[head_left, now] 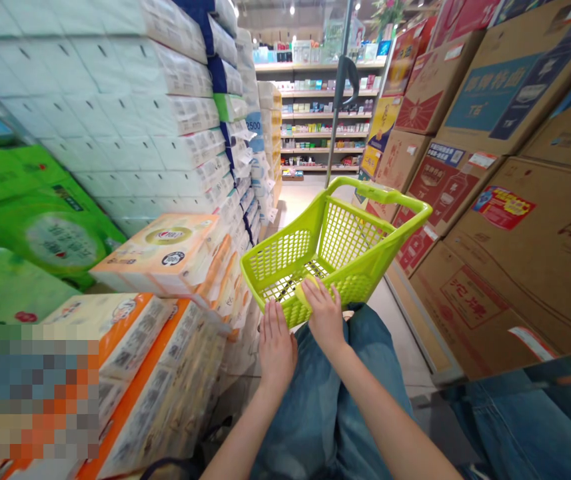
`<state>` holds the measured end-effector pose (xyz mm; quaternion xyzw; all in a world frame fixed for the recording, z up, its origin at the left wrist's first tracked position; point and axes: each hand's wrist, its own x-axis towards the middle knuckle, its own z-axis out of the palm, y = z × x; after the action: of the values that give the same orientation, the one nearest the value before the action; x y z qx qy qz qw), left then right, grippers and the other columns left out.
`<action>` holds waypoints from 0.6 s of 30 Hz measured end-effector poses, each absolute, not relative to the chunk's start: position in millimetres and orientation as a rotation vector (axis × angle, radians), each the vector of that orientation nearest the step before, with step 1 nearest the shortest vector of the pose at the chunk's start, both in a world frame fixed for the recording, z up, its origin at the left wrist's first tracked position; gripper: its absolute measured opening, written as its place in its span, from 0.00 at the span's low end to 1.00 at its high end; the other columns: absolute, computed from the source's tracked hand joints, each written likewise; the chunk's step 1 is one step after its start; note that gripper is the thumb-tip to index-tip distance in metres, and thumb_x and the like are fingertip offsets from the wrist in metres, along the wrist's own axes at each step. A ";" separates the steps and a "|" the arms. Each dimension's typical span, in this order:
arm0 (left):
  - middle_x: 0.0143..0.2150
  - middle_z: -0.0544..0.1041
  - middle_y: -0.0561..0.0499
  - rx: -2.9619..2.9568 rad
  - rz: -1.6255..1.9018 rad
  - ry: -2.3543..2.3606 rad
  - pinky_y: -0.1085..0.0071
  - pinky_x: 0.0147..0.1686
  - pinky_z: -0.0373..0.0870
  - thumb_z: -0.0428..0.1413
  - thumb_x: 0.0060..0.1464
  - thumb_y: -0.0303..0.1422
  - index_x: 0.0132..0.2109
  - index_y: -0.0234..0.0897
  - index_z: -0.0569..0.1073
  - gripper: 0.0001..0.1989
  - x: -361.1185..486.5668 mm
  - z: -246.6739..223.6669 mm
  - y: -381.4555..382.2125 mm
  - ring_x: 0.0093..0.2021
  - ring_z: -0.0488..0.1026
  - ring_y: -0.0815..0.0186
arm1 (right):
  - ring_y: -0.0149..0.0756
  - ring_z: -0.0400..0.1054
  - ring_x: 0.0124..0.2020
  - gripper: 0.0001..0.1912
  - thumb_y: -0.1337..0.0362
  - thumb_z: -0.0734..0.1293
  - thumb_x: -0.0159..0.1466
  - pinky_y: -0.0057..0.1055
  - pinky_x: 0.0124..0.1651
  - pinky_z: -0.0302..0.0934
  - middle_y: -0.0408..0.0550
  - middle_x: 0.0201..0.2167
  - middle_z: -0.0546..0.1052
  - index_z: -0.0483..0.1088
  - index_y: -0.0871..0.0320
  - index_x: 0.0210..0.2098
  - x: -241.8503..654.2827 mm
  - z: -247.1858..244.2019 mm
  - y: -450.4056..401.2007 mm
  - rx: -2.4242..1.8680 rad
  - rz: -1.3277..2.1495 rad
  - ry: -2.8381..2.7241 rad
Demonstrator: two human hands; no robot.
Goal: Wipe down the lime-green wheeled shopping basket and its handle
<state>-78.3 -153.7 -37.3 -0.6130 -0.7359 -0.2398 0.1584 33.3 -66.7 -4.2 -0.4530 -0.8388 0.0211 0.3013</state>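
A lime-green plastic mesh shopping basket stands in front of me, its long handle reaching forward. My right hand curls over the near rim, on a yellow-green part of it. My left hand presses against the basket's near corner, just below the rim, with its fingers pointing forward. Both forearms come up from below, over my blue denim trousers. The basket holds nothing that I can see.
Stacked packs of tissue and orange-trimmed tissue packs wall the left side, and printed cardboard cartons wall the right. A tiled aisle floor runs ahead to store shelves. A dark pole rises beyond the basket. Denim shows at lower right.
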 end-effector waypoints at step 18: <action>0.73 0.52 0.30 -1.752 -0.703 -2.118 0.51 0.69 0.56 0.50 0.58 0.24 0.73 0.24 0.34 0.43 -77.3 -35.3 -154.6 0.74 0.47 0.50 | 0.40 0.53 0.70 0.38 0.80 0.58 0.56 0.47 0.70 0.38 0.46 0.65 0.68 0.63 0.53 0.64 66.1 2.4 -36.2 -1.272 0.004 -2.165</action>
<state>-77.3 -154.6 -35.3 -0.6105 -0.7378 -0.2450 0.1514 66.1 -36.2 2.4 -0.4816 -0.8198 0.0014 0.3099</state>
